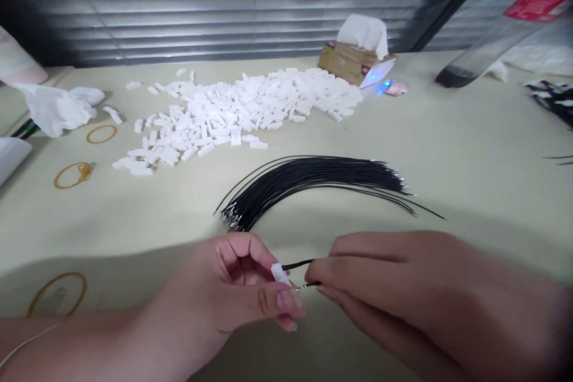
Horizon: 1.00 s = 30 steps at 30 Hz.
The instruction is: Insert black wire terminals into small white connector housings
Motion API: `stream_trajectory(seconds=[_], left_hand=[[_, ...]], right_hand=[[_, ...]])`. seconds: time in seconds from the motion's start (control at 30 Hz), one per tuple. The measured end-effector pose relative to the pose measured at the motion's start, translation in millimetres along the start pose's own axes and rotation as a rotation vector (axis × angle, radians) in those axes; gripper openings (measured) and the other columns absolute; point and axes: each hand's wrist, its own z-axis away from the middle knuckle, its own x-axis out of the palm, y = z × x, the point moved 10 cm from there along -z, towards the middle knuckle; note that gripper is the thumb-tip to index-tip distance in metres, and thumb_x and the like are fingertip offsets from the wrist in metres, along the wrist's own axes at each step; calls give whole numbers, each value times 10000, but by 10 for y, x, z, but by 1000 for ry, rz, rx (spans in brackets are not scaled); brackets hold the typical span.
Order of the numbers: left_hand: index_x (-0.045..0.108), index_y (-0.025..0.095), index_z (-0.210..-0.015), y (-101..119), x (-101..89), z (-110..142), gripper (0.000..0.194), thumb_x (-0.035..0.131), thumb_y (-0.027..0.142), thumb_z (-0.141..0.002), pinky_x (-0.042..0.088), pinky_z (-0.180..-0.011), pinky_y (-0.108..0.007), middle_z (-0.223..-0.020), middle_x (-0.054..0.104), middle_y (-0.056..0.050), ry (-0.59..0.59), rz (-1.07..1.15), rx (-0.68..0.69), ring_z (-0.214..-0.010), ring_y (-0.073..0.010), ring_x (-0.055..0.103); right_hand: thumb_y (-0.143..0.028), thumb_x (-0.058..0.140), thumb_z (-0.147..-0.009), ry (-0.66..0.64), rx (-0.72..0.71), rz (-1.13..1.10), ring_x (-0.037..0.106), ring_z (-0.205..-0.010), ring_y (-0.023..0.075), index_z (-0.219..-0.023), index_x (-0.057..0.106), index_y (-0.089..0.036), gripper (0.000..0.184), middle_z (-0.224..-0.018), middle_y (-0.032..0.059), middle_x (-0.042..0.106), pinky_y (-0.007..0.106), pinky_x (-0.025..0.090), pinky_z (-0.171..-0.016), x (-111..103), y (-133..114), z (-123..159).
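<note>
Currently, the head view shows the left hand [233, 286] closed on a small white plastic connector housing [280, 274], gripping it between thumb and fingertips just above the worktop [470, 131]. The right hand [385, 274] is in a narrow pinch, thumb and forefinger together, on a black wire [299, 264] and a second black wire [311, 284]. The first runs up to the housing. The second ends in a bright metal tip just beside the left thumb. Whether either tip is seated inside the housing cannot be determined from this angle.

Progress, as far as visible: a large fanned bundle of black wires [308, 188], with metal tips showing at both ends, lies in an arc just ahead of the hands. Farther ahead sits a broad heap of loose white housings [224, 113], most of them scattered flat. No finished wired housing can be identified in view, so the bulk of both materials appears unused.

Also noted on the worktop: a cardboard tissue box [351, 62] beyond the heap, crumpled tissue [58, 108] at far left, and a tan rubber band [101, 134] near it.
</note>
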Motion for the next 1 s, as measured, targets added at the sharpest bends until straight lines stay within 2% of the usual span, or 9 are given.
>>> stream_trajectory(seconds=[0.1, 0.2, 0.27, 0.4, 0.5, 0.63, 0.77, 0.9, 1.0], left_hand=[[610, 121, -653, -10, 1, -14, 289, 877, 216, -597, 494, -575, -170, -621, 709, 7, -15, -1, -12, -557, -78, 647], [621, 122, -659, -20, -9, -25, 286, 880, 221, -590, 482, -562, -157, -632, 712, 6, -21, -31, -21, -560, -75, 649], [616, 124, -656, -35, -18, -24, 287, 880, 215, -587, 482, -559, -161, -632, 713, 2, -19, -36, -30, -558, -79, 651], [603, 122, -637, -57, -23, -6, 314, 890, 225, -562, 489, -554, -170, -613, 711, -4, -14, -44, -38, -535, -81, 643], [602, 123, -634, -70, -35, 0, 325, 895, 234, -548, 497, -566, -173, -606, 711, -7, 2, -62, -51, -541, -83, 647], [594, 124, -620, -68, -34, -14, 347, 904, 241, -519, 496, -555, -172, -584, 705, -4, 9, -49, -61, -518, -77, 636], [593, 119, -628, -61, -35, -10, 351, 901, 252, -528, 492, -554, -162, -606, 715, -13, 17, -63, -70, -528, -77, 643], [588, 120, -629, -59, 12, 26, 331, 890, 234, -555, 479, -553, -138, -593, 700, 19, -23, -37, -64, -533, -56, 638], [592, 124, -636, -65, 19, 40, 308, 879, 218, -577, 485, -570, -139, -595, 702, 26, -31, -32, -53, -548, -54, 642]], right_hand=[[-81, 394, -868, 9, -42, -83, 497, -494, 65, -734, 611, -202, 282, -594, -15, 572, 223, 320, -418, -53, -34, -93], [-80, 375, -890, 13, -57, -44, 477, -496, 64, -727, 611, -186, 306, -591, -13, 562, 219, 306, -420, -49, -42, -96], [-62, 369, -873, 5, -99, -26, 453, -482, 67, -647, 584, -177, 332, -561, -10, 550, 221, 303, -416, -13, -80, -92], [-56, 409, -845, -62, -92, 11, 451, -482, 77, -593, 574, -185, 328, -540, -12, 553, 242, 314, -429, 82, -91, -125], [-35, 421, -833, -39, -69, 56, 487, -521, 90, -588, 574, -188, 326, -566, -5, 577, 254, 322, -443, 50, -101, -145], [-36, 423, -816, 4, -129, 68, 437, -476, 93, -558, 548, -188, 325, -519, -9, 537, 272, 276, -410, 23, -173, -125], [-30, 440, -809, -43, -13, 55, 478, -476, 80, -616, 600, -195, 300, -540, -23, 564, 239, 314, -411, 70, -76, -145], [-116, 395, -821, 38, 31, -20, 406, -379, 71, -550, 526, -197, 312, -478, -26, 513, 251, 244, -353, -11, -50, -163], [-129, 382, -818, 64, 31, -67, 398, -381, 75, -548, 510, -198, 307, -470, -24, 507, 257, 227, -364, -23, -27, -150]])
